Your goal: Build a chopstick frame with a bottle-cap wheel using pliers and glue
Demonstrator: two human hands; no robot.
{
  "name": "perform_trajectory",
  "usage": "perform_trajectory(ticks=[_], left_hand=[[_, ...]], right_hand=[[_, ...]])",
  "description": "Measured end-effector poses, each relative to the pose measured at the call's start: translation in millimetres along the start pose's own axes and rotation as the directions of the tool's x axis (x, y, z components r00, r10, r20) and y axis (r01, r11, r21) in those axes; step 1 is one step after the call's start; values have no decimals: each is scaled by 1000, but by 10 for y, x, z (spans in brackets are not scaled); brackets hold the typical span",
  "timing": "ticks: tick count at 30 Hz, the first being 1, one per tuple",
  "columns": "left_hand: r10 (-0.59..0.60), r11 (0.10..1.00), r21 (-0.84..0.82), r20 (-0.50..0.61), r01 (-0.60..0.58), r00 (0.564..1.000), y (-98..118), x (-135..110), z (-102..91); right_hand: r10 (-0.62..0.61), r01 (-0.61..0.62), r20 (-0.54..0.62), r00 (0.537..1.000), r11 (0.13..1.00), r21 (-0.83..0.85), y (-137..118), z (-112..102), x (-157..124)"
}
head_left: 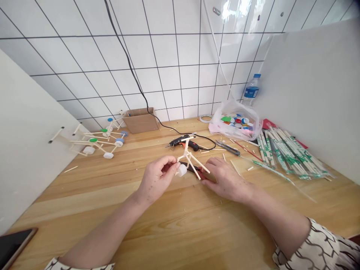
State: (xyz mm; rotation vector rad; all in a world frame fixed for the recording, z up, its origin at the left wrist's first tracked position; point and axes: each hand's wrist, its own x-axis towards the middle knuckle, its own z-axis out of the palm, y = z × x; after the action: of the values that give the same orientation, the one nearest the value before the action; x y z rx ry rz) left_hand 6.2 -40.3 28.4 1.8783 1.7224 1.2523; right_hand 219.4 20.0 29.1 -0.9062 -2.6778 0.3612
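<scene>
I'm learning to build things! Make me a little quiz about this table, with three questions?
1. True or false: the left hand is holding a stick frame with a white bottle cap on it.
2. What is the black tool with a cord lying just past the hands?
3. Which one holds the colored bottle caps: the plastic bag or the cardboard box?

Key:
1. True
2. A glue gun
3. The plastic bag

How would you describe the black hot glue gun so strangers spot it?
On the pale wooden counter, beyond the left hand and right hand, lies the black hot glue gun, nozzle left. Unlike nearby tools, it trails a black cord.
</scene>
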Motion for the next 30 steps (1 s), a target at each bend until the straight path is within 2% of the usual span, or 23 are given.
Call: perform_trajectory(ticks=[4,7,11,14,18,22,24,28,30], left_hand=[[-6,1000,-5,5,6,1000,3,10,-17],[-9,1000,-24,16,9,1000,12,22,-29],[-31,995,-96,51,36,998,51,34,-39],[-76,983,-158,87,89,993,88,22,-30],[-104,973,-192,133,129,986,130,-18,2],[-121,964,-211,199,163,972,172,-48,40],[-125,958,-226,214,174,969,190,-58,60],[-117,950,-256,234,178,965,216,-77,92],[-119,945,-270,243,185,963,227,-86,105]], right_hand=[[-13,13,22,1000,1000,-13,21,21,-15],[-16,16,2,1000,999,41,50,43,-18],[53,-29,-102,993,973,231,78,33,0],[129,-51,-165,978,911,409,71,-3,16],[231,-103,-152,961,809,579,45,-45,19],[284,-161,-57,957,684,712,23,-56,10],[299,-186,0,954,594,783,0,-49,6],[271,-256,175,947,303,918,-65,-30,0],[260,-283,228,938,198,938,-93,-27,0]])
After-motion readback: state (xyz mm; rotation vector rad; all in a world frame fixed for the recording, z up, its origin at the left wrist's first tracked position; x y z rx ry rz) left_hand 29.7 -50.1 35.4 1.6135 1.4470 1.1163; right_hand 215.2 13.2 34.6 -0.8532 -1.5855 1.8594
